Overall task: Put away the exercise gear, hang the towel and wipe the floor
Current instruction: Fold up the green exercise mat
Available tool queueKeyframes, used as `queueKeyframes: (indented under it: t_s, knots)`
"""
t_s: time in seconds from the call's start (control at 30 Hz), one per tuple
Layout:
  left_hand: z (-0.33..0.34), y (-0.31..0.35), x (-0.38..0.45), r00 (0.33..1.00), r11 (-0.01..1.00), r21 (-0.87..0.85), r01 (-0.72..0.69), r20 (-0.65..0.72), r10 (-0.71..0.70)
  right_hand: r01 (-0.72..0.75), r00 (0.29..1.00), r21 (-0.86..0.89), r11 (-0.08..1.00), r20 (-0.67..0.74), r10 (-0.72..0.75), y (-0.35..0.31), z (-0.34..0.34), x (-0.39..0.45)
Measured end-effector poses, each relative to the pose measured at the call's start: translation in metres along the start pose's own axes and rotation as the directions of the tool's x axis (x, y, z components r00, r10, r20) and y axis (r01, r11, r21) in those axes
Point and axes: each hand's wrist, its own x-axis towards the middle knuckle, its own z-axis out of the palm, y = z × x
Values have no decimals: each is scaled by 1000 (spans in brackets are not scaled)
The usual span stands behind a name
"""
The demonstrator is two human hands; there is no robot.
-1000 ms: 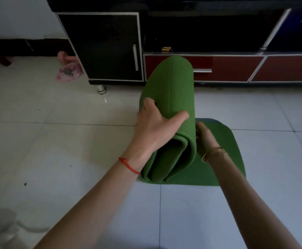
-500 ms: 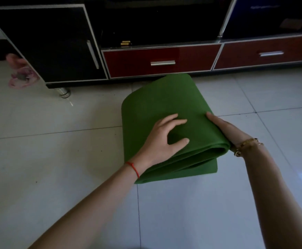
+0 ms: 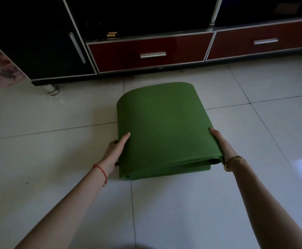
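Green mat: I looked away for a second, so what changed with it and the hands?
The green mat went from standing on end to lying flat on the floor. The left hand left its top for the left edge; the right hand now holds the right edge. It stays folded by the cabinet.

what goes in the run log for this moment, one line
stage: mat folded | green mat: flat on floor | left hand: holds left edge | right hand: holds right edge

Both hands — left hand (image 3: 114, 151), right hand (image 3: 220, 143) — grip folded green mat (image 3: 162, 128).
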Motion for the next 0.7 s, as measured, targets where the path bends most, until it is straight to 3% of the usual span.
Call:
queueKeyframes:
  t_s: [0.07, 0.13, 0.33, 0.6, 0.7]
  knots:
    - [1, -6, 0, 992, 995, -79, 59, 116, -49, 8, 1000, 22, 1000, 8, -9, 2, -1, 2]
    - [0, -11, 0, 988, 990, -127, 56, 148, -37, 16, 999, 27, 1000, 35, -17, 4, 2, 3]
    - [-36, -21, -2, 998, 979, -204, -12, 61, 25, -13, 987, 28, 1000, 162, 9, 13, 42, 4]
    - [-106, -45, -4, 1000, 980, -199, 28, 17, -25, -28, 932, -135, 990, 356, 75, -6, 94, 8]
    - [-116, -50, -8, 1000, 986, -163, 24, -14, -27, -52, 926, -172, 984, 360, 112, -11, 104, 16]
